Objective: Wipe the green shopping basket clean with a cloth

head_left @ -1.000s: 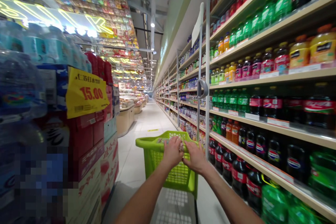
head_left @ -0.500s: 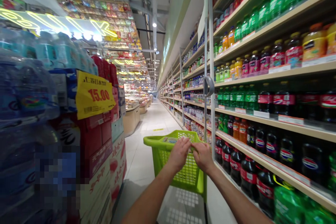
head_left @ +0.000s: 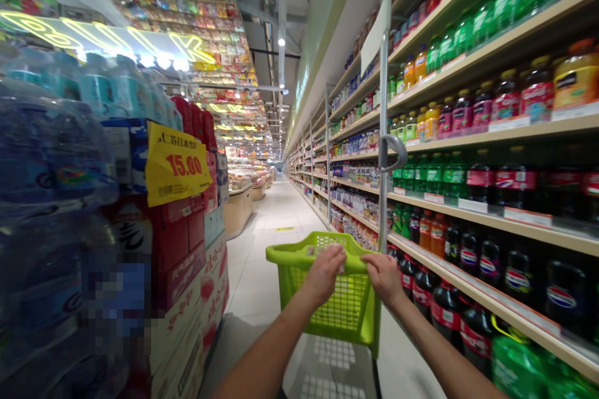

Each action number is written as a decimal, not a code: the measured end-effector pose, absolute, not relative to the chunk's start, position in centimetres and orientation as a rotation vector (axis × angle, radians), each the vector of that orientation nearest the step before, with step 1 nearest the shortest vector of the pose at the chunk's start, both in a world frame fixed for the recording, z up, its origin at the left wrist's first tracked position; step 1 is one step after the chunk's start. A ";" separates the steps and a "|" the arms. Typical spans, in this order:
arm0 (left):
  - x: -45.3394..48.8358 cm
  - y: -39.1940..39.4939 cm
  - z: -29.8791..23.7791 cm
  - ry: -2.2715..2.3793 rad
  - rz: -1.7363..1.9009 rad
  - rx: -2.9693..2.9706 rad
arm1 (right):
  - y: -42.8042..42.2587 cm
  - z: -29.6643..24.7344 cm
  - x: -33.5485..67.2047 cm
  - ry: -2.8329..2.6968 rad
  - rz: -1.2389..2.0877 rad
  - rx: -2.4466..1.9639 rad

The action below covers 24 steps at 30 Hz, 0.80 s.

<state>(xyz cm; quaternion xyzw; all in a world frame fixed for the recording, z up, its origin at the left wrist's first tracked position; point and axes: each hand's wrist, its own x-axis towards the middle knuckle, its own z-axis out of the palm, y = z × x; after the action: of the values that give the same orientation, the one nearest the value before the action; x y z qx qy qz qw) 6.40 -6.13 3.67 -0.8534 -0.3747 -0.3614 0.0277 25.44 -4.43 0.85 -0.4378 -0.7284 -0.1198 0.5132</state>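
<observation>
In front of me stands a lime-green shopping cart (head_left: 291,255) with a latticed basket. My left hand (head_left: 326,274) is closed over the middle of its handle, fingers curled and pressed together. A small pale, crinkled thing, too small to name, shows at those fingertips. Further right, my right hand (head_left: 384,273) is wrapped round the handle near its right corner, thumb side inward. A short stretch of green handle (head_left: 358,264) separates the two hands. Little of what lies inside the basket can be seen.
Shelves of bottled drinks (head_left: 468,246) line the right side, with a metal post (head_left: 384,106) at their edge. Stacked drink cartons (head_left: 180,249) and wrapped water bottles (head_left: 51,149) crowd the left, under a yellow price sign (head_left: 178,165). A pale tiled aisle (head_left: 276,206) runs ahead.
My right hand has slid right along the handle, away from my left hand; before, the two nearly touched. The cart and surroundings sit slightly further right in view, and the post looks nearer.
</observation>
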 end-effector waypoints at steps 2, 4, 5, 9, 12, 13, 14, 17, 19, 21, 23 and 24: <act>5.1 -6.1 3.7 -1.189 -1.091 -2.641 | -4.4 0.8 25.8 -1.770 -0.312 -1.049; 1.5 -6.1 3.8 -1.369 -1.132 -2.559 | -4.4 0.8 26.0 -1.787 -0.324 -1.043; -0.6 -6.1 3.9 -1.465 -1.165 -2.493 | -4.4 0.8 26.1 -1.791 -0.324 -1.040; -3.8 -6.1 4.4 -1.699 -1.286 -2.291 | -4.2 0.7 25.9 -1.762 -0.305 -1.045; 1.7 -6.0 4.4 -1.413 -1.190 -2.582 | -4.2 0.6 25.7 -1.757 -0.287 -1.043; 4.1 -6.0 4.4 -1.309 -1.146 -2.663 | -4.2 0.6 25.7 -1.764 -0.286 -1.041; 6.0 -6.0 4.4 -1.218 -1.115 -2.721 | -4.2 0.6 25.7 -1.774 -0.286 -1.038; 7.4 -6.2 4.4 -1.074 -1.070 -2.766 | -4.2 0.6 26.0 -1.796 -0.291 -1.024; 4.6 -6.1 4.4 -1.236 -1.132 -2.679 | -4.3 0.5 26.2 -1.796 -0.290 -1.013; 1.3 -5.8 4.5 -1.443 -1.217 -2.536 | -4.4 0.5 26.2 -1.785 -0.294 -1.011; -0.1 -5.5 4.8 -1.545 -1.256 -2.440 | -4.3 0.5 26.0 -1.767 -0.308 -1.016; 0.3 -5.5 4.8 -1.550 -1.257 -2.427 | -4.3 0.4 25.9 -1.759 -0.321 -1.017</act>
<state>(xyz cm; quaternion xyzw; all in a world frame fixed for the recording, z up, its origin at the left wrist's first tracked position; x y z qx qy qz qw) 0.30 -5.47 4.81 -0.7724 -0.4933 -0.4000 -0.0001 25.91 -4.28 0.41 -0.4236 -0.7323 -0.1335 0.5163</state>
